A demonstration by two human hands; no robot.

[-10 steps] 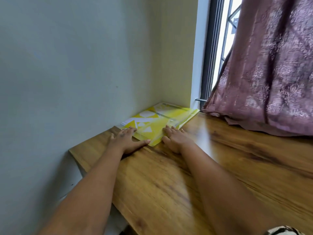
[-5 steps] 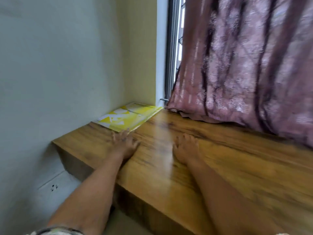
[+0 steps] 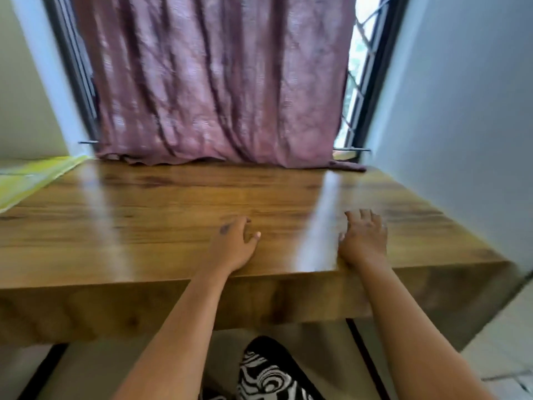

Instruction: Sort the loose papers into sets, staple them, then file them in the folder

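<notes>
The yellow folder (image 3: 31, 176) lies flat at the far left of the wooden desk (image 3: 173, 215), cut off by the frame edge. My left hand (image 3: 235, 243) rests palm down on the desk near its front edge, fingers relaxed, holding nothing. My right hand (image 3: 363, 239) lies flat on the desk about a hand's width to the right, also holding nothing. Both hands are far from the folder. No loose papers or stapler are in view.
A mauve curtain (image 3: 213, 82) hangs over the window at the back, its hem touching the desk. Walls close in on the left and right (image 3: 461, 111). Below the desk's front edge, black-and-white patterned fabric (image 3: 268, 373) shows.
Both hands have left the folder and drawn back to the right along the desk. The view has swung right, so the folder now sits at the far left edge.
</notes>
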